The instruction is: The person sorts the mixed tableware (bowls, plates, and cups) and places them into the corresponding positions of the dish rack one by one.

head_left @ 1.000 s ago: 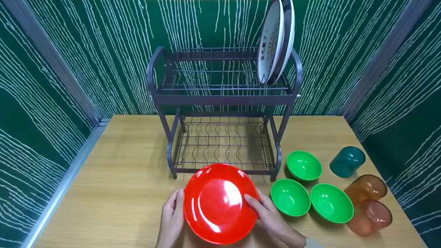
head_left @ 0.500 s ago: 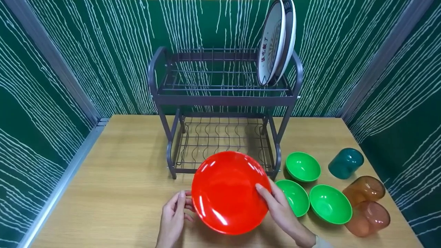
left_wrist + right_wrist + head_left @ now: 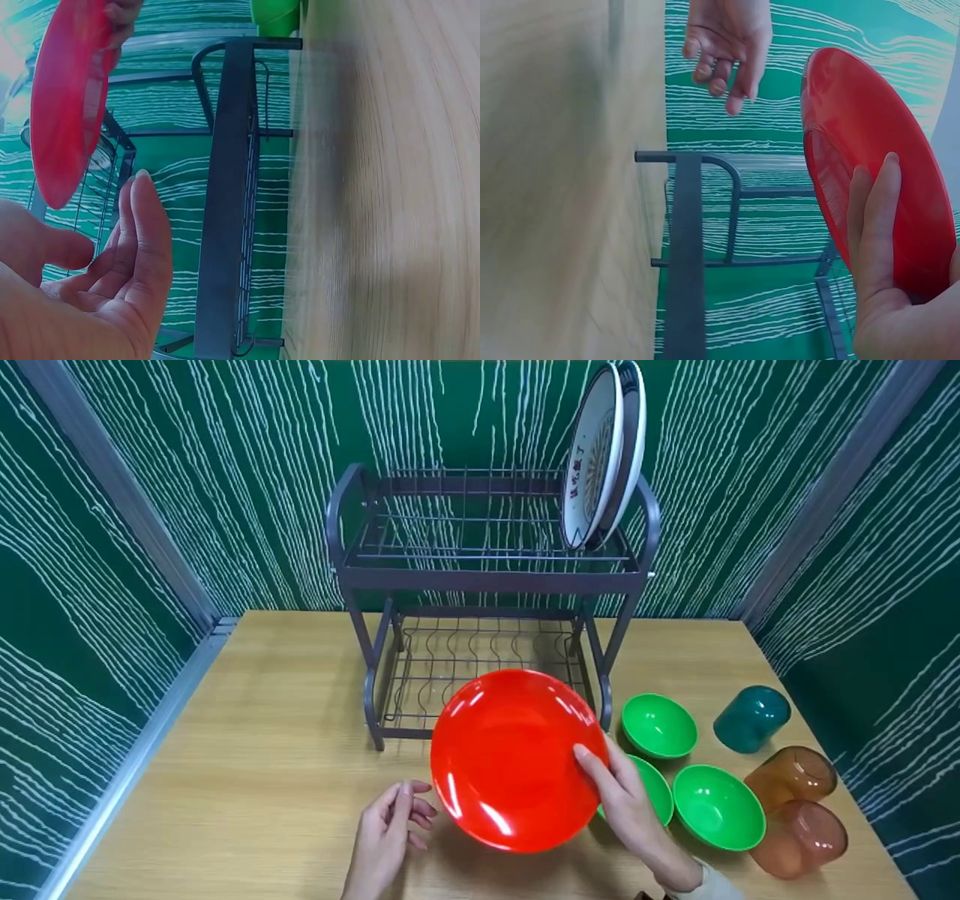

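Note:
A glossy red plate (image 3: 517,765) is held up off the table by my right hand (image 3: 630,802), which grips its right edge. The thumb lies on the plate's upper face; in the right wrist view the fingers (image 3: 881,225) spread across the underside of the plate (image 3: 919,217). My left hand (image 3: 390,829) is apart from the plate, just left of it, with its fingers loosely bent and nothing in them. In the left wrist view the left hand (image 3: 112,277) is below the plate (image 3: 71,97), a gap between them.
A dark two-tier dish rack (image 3: 487,579) stands behind the plate. Two patterned plates (image 3: 592,465) lean upright at its upper right. Three green bowls (image 3: 718,808), one partly hidden by my right hand, sit at the right beside a teal cup (image 3: 752,718) and two orange-pink cups (image 3: 799,840).
The red plate has moved up and to the right with my right hand. My left hand has let go of its left edge and now stays apart from it.

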Demonstrator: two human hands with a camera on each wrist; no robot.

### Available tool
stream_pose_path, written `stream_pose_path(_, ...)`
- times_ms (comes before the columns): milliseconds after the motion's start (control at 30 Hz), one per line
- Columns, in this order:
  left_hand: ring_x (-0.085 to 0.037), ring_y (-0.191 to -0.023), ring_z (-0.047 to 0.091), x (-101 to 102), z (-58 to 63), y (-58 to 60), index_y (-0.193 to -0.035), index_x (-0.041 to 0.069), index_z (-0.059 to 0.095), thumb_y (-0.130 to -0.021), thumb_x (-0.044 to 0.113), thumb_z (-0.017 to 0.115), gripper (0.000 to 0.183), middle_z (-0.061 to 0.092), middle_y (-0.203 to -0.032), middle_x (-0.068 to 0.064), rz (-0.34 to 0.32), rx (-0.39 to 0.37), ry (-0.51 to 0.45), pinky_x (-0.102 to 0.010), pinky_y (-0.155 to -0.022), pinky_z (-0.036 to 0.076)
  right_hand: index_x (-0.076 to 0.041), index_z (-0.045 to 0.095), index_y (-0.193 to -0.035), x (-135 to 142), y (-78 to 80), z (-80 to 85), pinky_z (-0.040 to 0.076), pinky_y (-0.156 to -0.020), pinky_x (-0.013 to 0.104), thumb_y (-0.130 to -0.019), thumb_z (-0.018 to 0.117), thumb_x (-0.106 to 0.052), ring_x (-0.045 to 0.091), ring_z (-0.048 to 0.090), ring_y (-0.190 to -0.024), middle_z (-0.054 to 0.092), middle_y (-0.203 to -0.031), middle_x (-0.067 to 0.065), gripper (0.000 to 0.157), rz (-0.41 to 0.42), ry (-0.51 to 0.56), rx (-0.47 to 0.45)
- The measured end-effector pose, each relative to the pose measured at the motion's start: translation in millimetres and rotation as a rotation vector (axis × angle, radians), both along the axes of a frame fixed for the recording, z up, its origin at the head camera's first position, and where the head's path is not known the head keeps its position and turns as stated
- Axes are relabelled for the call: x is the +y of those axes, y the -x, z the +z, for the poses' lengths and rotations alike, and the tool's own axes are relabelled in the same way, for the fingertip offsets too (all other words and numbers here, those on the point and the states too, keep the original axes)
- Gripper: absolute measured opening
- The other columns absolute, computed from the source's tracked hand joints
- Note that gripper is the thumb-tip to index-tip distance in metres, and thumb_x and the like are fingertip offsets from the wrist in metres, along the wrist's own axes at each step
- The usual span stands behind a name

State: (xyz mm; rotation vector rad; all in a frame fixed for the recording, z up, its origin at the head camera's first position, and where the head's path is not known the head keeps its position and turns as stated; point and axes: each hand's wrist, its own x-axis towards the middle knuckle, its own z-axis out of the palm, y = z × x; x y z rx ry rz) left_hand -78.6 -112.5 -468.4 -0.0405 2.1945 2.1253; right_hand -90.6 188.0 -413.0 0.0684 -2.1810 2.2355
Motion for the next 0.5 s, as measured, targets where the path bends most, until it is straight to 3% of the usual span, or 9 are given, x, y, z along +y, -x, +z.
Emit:
stream_pose_path(267, -0.02, -0.079, 0.067, 1.1, -0.7, -0.6, -0.12, -0.005, 0.063, -0.112, 0.025, 0.045, 0.037, 0.069, -0.091, -0.012, -0.037, -0.002, 0.03, -0.032, -0.06, 0.059, -0.006, 0.047, -0.149, 3.3, -0.8, 18.4, 0.061, -0.083, 0.041, -0.108, 0.054, -0.015, 0.032, 0.071, -0.101, 0.065, -0.127, 0.014, 0.043, -0.036, -0.032, 0.1)
stream_pose_path(500, -0.018, -0.078, 0.065, 0.9, -2.7, -0.5, -0.12, -0.006, 0.064, -0.111, 0.02, 0.047, 0.032, 0.069, -0.091, -0.011, -0.046, 0.001, 0.031, -0.03, -0.058, 0.058, -0.001, 0.047, -0.145, 10.5, 1.8, 35.0, 0.061, -0.08, 0.042, -0.108, 0.052, -0.014, 0.033, 0.072, -0.097, 0.067, -0.122, 0.013, 0.039, -0.05, -0.063, 0.236)
